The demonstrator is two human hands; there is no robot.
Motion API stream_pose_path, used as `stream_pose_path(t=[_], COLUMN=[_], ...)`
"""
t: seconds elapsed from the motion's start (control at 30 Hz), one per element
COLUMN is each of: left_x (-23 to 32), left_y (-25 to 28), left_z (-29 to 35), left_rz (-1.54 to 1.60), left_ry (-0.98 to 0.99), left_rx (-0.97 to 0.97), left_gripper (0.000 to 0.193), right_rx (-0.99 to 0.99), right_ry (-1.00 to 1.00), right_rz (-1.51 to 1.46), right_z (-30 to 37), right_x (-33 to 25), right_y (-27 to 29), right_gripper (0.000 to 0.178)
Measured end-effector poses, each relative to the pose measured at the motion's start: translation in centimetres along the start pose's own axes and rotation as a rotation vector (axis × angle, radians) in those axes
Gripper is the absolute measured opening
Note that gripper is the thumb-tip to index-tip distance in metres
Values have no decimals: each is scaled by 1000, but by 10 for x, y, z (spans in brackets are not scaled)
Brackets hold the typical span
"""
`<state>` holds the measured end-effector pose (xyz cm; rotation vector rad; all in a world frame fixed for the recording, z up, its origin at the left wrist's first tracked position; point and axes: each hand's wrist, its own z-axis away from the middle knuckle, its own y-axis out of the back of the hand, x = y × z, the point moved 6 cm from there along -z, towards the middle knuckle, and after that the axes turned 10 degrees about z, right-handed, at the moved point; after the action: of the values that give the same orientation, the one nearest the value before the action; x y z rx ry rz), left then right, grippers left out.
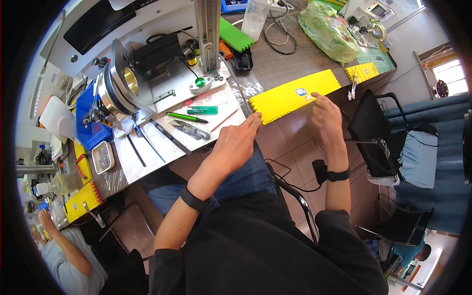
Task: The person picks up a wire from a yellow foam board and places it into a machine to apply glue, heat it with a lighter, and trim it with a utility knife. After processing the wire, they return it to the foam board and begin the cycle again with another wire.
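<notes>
Both hands grip long yellow toothed strip (294, 96) at worktop (285, 61) edge: left hand (236, 143) pinches near end, right hand (325, 115) holds middle.

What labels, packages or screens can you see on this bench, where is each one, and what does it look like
Sticker: small blue and white rectangle on the yellow panel, which the left hand and right hand hold at the bench edge.
Green bag: crumpled translucent plastic, far right of the bench.
Dark panel: flat black rectangle, far left, perhaps a screen; blank.
Device: small pale box with a tiny display, far right corner; too small to tell more.
</notes>
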<state>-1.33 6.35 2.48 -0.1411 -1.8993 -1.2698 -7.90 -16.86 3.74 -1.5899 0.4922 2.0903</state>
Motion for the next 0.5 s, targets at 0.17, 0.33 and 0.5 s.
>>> stream_pose_path(t=[0.17, 0.33, 0.5], left_x=[10, 36, 20], left_y=[54, 109, 143], left_z=[9, 55, 104], left_rz=[422, 674, 484], left_ry=[63, 40, 85], left_rx=[266, 507, 719], left_gripper=[21, 17, 11], right_rx=[-258, -522, -656], right_ry=[271, 619, 664], right_rz=[351, 688, 694], right_z=[50, 103, 114], right_x=[-47, -72, -73], right_y=[-59, -160, -216], right_gripper=[7, 11, 13])
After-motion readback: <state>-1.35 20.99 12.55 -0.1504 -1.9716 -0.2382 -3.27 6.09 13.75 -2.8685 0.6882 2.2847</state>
